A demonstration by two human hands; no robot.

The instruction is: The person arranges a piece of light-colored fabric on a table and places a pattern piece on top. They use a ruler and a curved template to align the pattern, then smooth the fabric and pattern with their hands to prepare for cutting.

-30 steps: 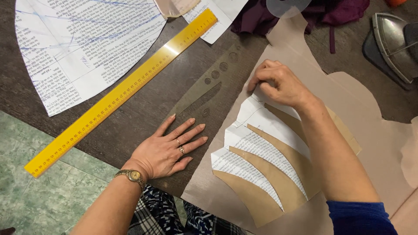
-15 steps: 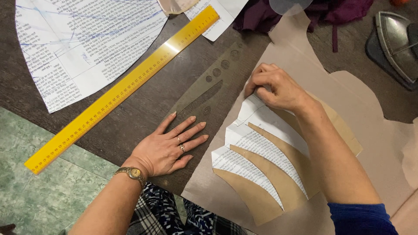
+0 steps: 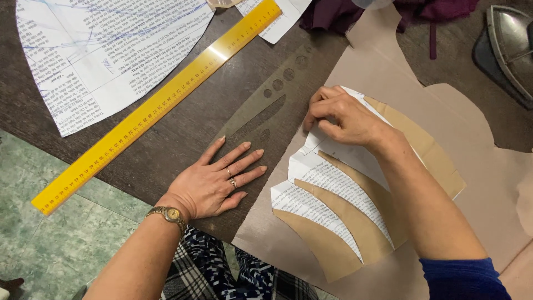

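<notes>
My left hand lies flat on the dark table, fingers spread, wearing rings and a gold watch. Its fingertips rest on the lower end of a clear curved drafting template. My right hand pinches the upper tip of a slashed newsprint pattern piece, fingers curled on the paper. The newsprint strips fan out over a tan card piece, and both lie on a large sheet of brown paper.
A long yellow ruler runs diagonally across the table. A big curved newsprint pattern lies at the upper left. Purple fabric sits at the top, an iron at the upper right. Green floor shows at the lower left.
My right hand has closed tighter on the tip of the newsprint piece. My left hand has stayed flat in the same place.
</notes>
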